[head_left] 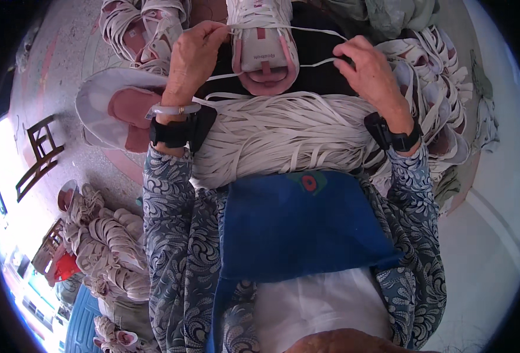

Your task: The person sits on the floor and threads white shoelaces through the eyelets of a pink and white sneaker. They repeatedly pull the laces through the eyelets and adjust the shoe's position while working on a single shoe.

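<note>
A white-and-pink sneaker [264, 50] lies before me on a dark surface, its tongue and pink collar toward me. Thin white shoelace [313, 29] runs across its upper, with strands stretching out to both sides. At the shoe's left edge, my left hand [196, 57] is closed in a pinch on the lace. Off to the right of the shoe, my right hand [370, 73] has its thumb and fingers closed around lace strands. Between my forearms lies a thick bundle of loose white laces [289, 138].
Left of the bundle sits a pale shoe upper with pink lining [133, 112]. Laced shoes are heaped at the far left [145, 32], right [439, 88] and lower left [107, 241]. A wooden stool [39, 156] stands on the floor at left. A blue apron [307, 229] covers my lap.
</note>
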Available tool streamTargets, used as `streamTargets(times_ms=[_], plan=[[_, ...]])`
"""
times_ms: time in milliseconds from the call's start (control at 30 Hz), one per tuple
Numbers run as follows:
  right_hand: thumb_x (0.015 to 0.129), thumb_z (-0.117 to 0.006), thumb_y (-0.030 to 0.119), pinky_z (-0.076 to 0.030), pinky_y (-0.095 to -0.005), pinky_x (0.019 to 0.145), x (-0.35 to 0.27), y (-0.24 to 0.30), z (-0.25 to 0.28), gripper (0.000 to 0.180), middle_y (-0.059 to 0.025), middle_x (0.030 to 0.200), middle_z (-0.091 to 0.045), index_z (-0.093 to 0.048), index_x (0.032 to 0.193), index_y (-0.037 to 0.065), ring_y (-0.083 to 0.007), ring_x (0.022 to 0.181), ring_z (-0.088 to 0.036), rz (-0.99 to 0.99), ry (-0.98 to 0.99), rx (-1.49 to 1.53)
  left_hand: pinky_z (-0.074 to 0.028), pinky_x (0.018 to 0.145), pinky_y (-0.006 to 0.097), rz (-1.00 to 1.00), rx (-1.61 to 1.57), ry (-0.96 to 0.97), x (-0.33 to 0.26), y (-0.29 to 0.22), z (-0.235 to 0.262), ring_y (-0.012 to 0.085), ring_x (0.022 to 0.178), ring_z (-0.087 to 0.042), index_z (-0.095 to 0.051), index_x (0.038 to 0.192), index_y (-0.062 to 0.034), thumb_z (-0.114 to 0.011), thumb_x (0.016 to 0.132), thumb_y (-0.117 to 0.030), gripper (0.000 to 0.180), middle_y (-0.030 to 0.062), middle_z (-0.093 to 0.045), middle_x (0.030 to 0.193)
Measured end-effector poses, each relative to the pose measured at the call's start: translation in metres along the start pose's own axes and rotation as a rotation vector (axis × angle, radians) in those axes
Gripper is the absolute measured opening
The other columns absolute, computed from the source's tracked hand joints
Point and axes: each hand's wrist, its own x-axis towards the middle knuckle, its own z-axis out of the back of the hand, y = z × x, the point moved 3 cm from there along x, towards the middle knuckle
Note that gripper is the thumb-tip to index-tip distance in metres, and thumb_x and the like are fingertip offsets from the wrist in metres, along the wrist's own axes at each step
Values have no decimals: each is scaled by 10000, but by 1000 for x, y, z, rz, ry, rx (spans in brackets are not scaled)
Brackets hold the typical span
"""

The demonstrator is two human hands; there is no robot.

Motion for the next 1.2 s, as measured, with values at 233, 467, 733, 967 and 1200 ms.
streamTargets(times_ms=[233,467,733,967,1200], plan=[[805,-629,67,-550,-377,607,7,38,-20,98,-81,929,-517,-624,896,33,-283,743,-632,174,159,-21,-387,467,200,314,-243,93,-4,-5,-2,53,491,-492,-684,1037,-32,-560,952,-258,271,-10,-561,583],[813,-612,64,-522,-363,689,23,28,-21,89,-94,840,-568,-640,895,40,-291,788,-610,163,32,167,-405,468,196,301,-319,131,-3,5,-2,57,488,-504,-691,1036,-46,-589,933,-306,298,-11,-558,576],[895,-610,130,-486,-309,585,71,29,-25,184,-88,809,-585,-641,1021,0,-204,625,-604,112,-14,255,-460,516,213,245,-219,94,2,-3,-2,67,533,-559,-694,1000,-27,-619,902,-297,296,17,-600,608],[877,-599,75,-457,-357,697,69,37,-5,136,-146,820,-590,-620,884,-59,-284,829,-551,85,20,276,-469,511,224,237,-227,34,-1,-1,-4,73,532,-571,-690,970,3,-632,886,-280,301,32,-607,605],[846,-602,57,-430,-321,726,70,47,-8,81,-111,753,-504,-602,801,-10,-232,740,-463,308,41,-33,-467,507,233,232,-156,22,-3,-9,-4,76,528,-571,-686,969,7,-620,894,-287,311,40,-606,608]])
